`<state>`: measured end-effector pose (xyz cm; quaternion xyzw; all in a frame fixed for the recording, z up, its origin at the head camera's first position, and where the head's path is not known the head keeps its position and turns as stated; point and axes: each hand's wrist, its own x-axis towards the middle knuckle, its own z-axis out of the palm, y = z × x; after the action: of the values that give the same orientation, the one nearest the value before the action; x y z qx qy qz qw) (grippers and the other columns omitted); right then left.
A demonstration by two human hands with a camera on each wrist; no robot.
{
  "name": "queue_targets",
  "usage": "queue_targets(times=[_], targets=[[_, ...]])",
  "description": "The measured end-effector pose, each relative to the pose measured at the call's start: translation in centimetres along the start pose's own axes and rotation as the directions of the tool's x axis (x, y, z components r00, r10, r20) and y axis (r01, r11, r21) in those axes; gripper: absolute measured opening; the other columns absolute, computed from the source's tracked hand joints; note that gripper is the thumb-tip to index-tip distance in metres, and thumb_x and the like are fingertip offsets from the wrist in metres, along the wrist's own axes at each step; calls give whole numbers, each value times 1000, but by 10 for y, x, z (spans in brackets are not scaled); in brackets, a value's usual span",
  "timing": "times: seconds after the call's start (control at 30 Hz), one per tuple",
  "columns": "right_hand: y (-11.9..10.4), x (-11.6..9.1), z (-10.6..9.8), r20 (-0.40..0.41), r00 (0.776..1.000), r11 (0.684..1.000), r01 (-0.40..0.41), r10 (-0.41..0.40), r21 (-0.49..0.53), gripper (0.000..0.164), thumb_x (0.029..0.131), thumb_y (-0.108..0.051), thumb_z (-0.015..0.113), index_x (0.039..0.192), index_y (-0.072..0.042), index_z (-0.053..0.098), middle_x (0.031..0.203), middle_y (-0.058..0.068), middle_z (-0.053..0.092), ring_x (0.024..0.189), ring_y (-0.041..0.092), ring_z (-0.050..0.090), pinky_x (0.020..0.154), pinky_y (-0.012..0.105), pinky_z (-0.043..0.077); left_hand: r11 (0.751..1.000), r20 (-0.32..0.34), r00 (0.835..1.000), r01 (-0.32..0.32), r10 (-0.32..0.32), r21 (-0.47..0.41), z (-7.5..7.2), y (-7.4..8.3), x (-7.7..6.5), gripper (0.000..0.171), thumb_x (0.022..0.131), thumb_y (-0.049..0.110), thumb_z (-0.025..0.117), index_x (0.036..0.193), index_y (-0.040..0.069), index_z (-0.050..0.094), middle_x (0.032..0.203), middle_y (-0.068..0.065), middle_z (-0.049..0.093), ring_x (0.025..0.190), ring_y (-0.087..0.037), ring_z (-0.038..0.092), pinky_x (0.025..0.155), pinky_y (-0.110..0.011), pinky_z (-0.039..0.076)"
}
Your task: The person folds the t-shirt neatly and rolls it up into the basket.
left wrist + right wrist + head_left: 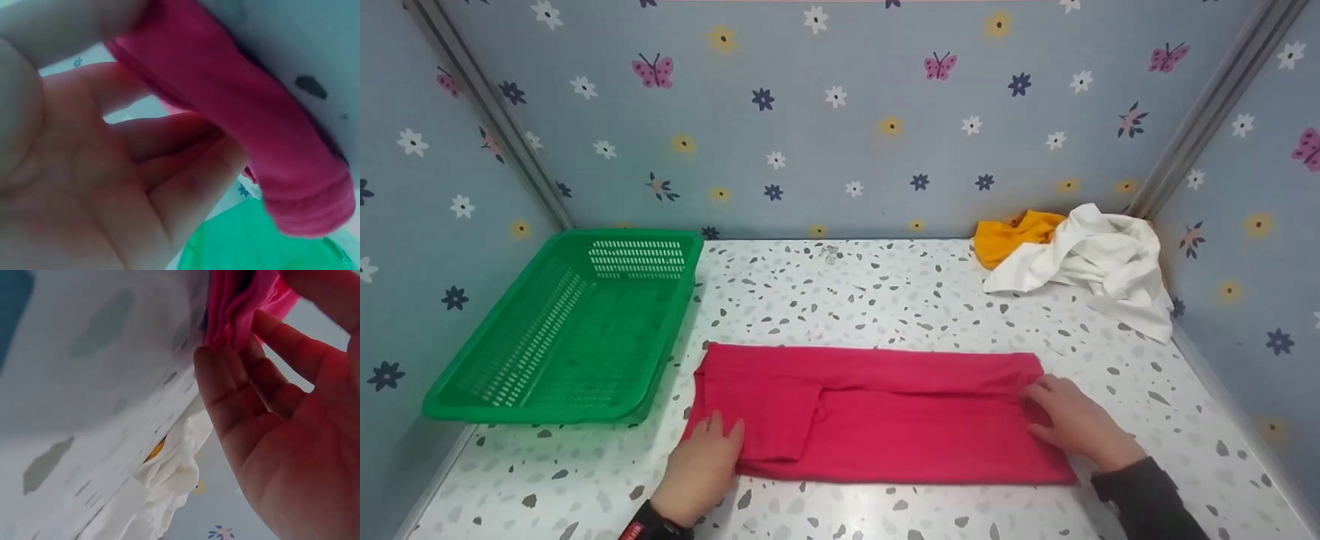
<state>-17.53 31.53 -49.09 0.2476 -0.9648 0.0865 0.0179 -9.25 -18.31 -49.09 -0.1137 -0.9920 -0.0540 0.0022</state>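
A red garment (930,435) lies folded into a long strip across the speckled table, with a squarish, sleeve-like flap (776,420) turned over its left end. My left hand (701,461) rests on that end, fingers spread over the cloth. In the left wrist view, its fingers pass behind a stitched hem of the garment (304,197). At the opposite end, my right hand (1076,420) touches the edge with loosely bent fingers. Stacked folds of the garment (239,309) meet its fingertips in the right wrist view; part of those fingers is hidden behind cloth.
An open green plastic basket (675,330) stands at the left, close to the garment. At the back right corner are a crumpled white cloth (1102,255) and a yellow-orange cloth (1012,236). Patterned walls (840,142) enclose the table at the back and both sides.
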Motion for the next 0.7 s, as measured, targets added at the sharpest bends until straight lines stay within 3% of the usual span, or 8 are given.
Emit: queue_targets(times=[0.2,0.5,0.7], targets=[[-1,6,3,-47,999,999,23,-24,-24,26,68,-6,75,86,-12,58,81,-2,49,75,16,49,67,35,46,995,-48,998,54,-50,82,7,10,4,35,81,0,60,116,-5,59,112,-38,50,104,-49,49,59,-52,51],[1,12,5,-93,994,998,58,-61,-25,22,68,-1,69,74,-15,53,72,-6,45,67,15,47,62,33,43,999,-79,996,35,-34,18,8,10,15,36,81,-7,57,117,-9,56,113,-39,48,105,-51,47,61,-50,51],[3,19,5,-103,991,996,84,-86,-20,22,66,2,65,72,-15,52,69,-7,43,65,14,46,60,31,42,999,-52,998,45,-45,3,8,3,30,41,79,-8,58,120,-9,53,116,-40,46,108,-52,44,68,-51,50]])
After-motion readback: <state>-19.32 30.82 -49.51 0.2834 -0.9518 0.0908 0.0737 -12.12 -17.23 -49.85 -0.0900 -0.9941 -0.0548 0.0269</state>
